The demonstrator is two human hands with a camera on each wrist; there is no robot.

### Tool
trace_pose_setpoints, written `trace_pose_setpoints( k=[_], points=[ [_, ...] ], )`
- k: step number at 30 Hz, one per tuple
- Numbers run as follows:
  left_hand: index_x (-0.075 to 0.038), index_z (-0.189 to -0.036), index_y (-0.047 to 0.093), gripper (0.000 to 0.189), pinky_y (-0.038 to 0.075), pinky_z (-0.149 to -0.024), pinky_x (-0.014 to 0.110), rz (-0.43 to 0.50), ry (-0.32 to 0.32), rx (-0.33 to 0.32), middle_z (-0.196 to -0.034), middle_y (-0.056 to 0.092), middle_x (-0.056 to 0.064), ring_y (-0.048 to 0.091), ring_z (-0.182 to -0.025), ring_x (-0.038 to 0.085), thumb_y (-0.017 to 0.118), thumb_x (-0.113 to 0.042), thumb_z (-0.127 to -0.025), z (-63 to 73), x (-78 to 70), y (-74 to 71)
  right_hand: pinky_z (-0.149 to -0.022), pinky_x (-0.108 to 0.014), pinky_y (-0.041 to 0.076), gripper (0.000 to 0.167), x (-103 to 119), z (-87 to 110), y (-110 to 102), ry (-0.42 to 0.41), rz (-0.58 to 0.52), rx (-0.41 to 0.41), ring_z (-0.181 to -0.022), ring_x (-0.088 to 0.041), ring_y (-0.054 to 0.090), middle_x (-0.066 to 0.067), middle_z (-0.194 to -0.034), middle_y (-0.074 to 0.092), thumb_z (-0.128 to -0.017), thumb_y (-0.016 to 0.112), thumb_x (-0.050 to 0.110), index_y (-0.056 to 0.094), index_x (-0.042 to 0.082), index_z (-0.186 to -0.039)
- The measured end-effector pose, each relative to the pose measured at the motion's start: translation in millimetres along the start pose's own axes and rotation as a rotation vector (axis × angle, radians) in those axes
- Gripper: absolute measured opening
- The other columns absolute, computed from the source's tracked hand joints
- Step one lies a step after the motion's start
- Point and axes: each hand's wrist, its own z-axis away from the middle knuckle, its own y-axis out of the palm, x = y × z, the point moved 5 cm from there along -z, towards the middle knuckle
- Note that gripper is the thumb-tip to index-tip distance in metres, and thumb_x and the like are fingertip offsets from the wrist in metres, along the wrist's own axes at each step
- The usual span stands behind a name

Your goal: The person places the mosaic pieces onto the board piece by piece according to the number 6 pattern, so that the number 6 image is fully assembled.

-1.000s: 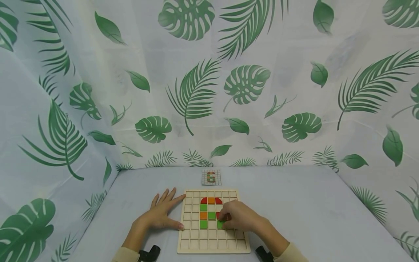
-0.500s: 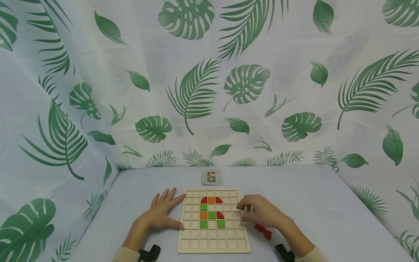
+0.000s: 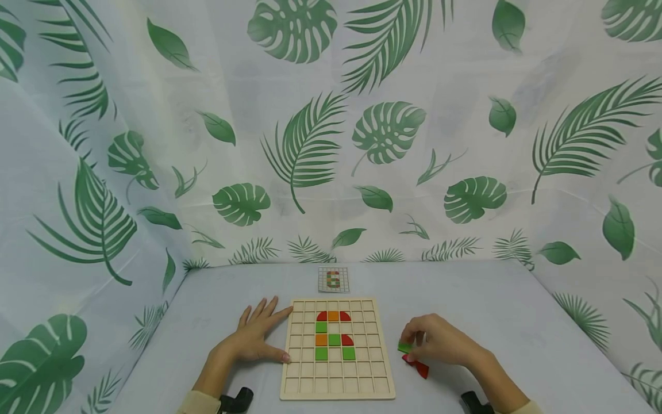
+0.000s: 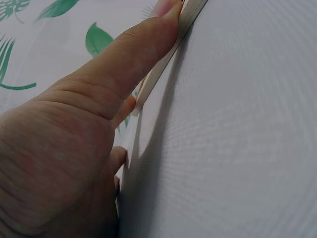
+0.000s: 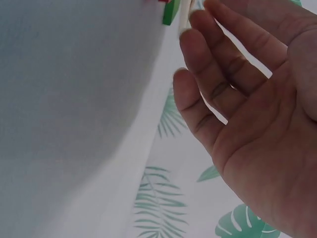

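Observation:
A light wooden grid board point(image 3: 337, 388) lies on the table, with red, orange and green tiles point(image 3: 334, 340) set in several of its cells. Spread out at the board's left side, my left hand point(image 3: 257, 336) touches the edge with thumb and index finger. In the left wrist view its thumb point(image 4: 133, 54) lies along the wooden edge. To the right of the board my right hand point(image 3: 439, 340) has thumb and index finger at a green tile point(image 3: 405, 347); I cannot tell whether they pinch it. Red pieces point(image 3: 421, 368) lie just below, partly hidden by the thumb.
A small printed card point(image 3: 333, 280) with a coloured figure on a grid lies behind the board. The table point(image 3: 517, 322) has a pale cover. Leaf-printed cloth point(image 3: 393, 230) hangs behind and at both sides.
My right hand has left the red tile on the board and moved right to the loose pieces beside it. That red tile now shows fully in its cell. The left hand has stayed put.

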Motion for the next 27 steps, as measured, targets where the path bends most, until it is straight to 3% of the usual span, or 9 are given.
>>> trace_pose_setpoints(
  k=[8, 19, 27],
  points=[
    [-0.033, -0.162, 0.037, 0.115, -0.009, -0.123, 0.072, 0.003, -0.004, -0.002, -0.175, 0.010, 0.016, -0.002, -0.162, 0.044, 0.086, -0.073, -0.066, 0.5, -1.0, -0.7, -0.063, -0.023, 0.054, 0.018, -7, 1.3, 5, 0.001, -0.019, 0.050, -0.074, -0.004, 0.060, 0.008, -0.086, 0.073, -0.076, 0.091, 0.012, 0.080, 0.019, -0.088],
    [-0.034, -0.162, 0.038, 0.115, -0.009, -0.124, 0.070, -0.001, -0.011, 0.001, -0.176, 0.011, 0.014, -0.003, -0.162, 0.042, 0.084, -0.075, -0.065, -0.9, 1.4, 1.2, -0.061, -0.023, 0.055, 0.020, -6, -0.3, 10, 0.017, -0.037, 0.073, -0.070, -0.003, 0.062, 0.008, -0.086, 0.072, -0.075, 0.091, 0.006, 0.081, 0.017, -0.090],
    [-0.039, -0.162, 0.036, 0.116, -0.011, -0.125, 0.068, -0.019, -0.029, -0.002, -0.176, 0.010, 0.010, -0.004, -0.163, 0.039, 0.082, -0.079, -0.063, -3.1, 6.1, 3.2, -0.059, -0.024, 0.054, 0.026, -5, -3.7, 13, 0.000, -0.022, 0.093, -0.068, -0.003, 0.060, 0.008, -0.081, 0.070, -0.074, 0.089, 0.002, 0.072, 0.019, -0.082]
  ],
)
